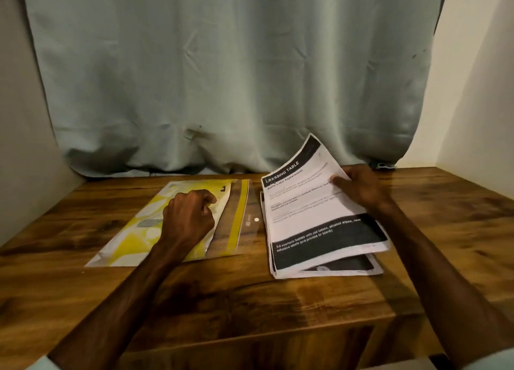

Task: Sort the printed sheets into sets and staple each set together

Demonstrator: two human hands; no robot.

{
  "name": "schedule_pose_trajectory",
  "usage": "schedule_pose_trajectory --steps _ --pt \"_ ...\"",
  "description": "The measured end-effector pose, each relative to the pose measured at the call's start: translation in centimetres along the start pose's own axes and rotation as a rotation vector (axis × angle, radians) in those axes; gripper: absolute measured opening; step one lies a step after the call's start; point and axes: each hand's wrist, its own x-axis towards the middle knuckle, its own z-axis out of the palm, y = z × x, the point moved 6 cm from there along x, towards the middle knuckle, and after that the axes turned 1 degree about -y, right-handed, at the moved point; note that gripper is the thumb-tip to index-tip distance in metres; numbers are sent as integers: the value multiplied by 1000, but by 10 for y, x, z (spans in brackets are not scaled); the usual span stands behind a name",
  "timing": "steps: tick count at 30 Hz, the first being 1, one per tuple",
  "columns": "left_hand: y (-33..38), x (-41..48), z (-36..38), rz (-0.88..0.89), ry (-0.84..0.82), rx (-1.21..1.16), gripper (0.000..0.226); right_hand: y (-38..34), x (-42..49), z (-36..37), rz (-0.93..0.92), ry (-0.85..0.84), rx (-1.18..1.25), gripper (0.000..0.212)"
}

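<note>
Right hand [358, 186] gripped raised top sheets [306, 203] by edge; loose fan might slip, mixing sets in stack [347, 269]. Left hand [189, 216] clenched, seemingly empty, on yellow folder [236, 211].

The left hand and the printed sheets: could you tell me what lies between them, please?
In the head view, the clear folder flap, with a yellow strip and a white snap button, lies between the left hand and the printed sheets.
</note>
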Motion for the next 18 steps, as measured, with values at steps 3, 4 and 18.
schedule_pose_trajectory --steps 3,4,18 --pt "0 0 -1 0 0 0 27 9 3 -10 122 5 264 13" --pt "1 0 -1 3 1 0 26 8 1 -12 159 12 310 16" --pt "-2 0 2 -13 -7 -18 28 17 -8 13 352 -24 684 12"
